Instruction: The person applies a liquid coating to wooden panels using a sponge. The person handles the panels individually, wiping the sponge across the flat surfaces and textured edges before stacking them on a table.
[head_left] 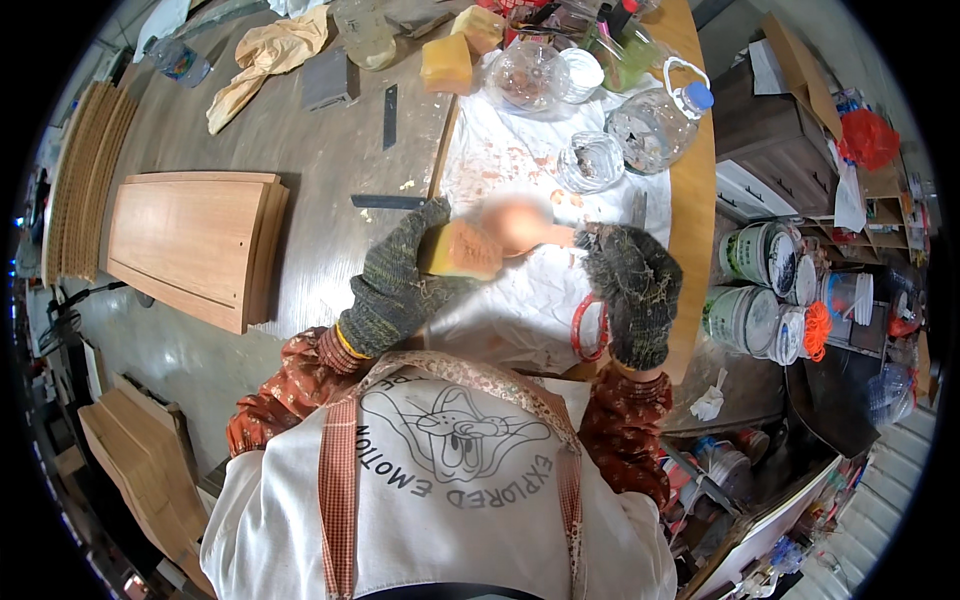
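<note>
My left hand, in a dark grey-green knit glove, grips a yellow sponge block whose right face is stained orange. Just beyond the sponge is a round orange-brown thing, too blurred to name. Its narrow, handle-like part runs rightward into my right hand, which wears a matching glove with loose threads and has its fingers curled closed. Both hands are over a white cloth smeared with reddish-brown stains. A red ring lies against the left side of my right hand.
Left on the table is a stack of wooden panels. Dark flat strips, a grey block and more yellow sponge sit farther back. Clear plastic bottles and a cut-off bottle stand far right. Buckets are beyond the right edge.
</note>
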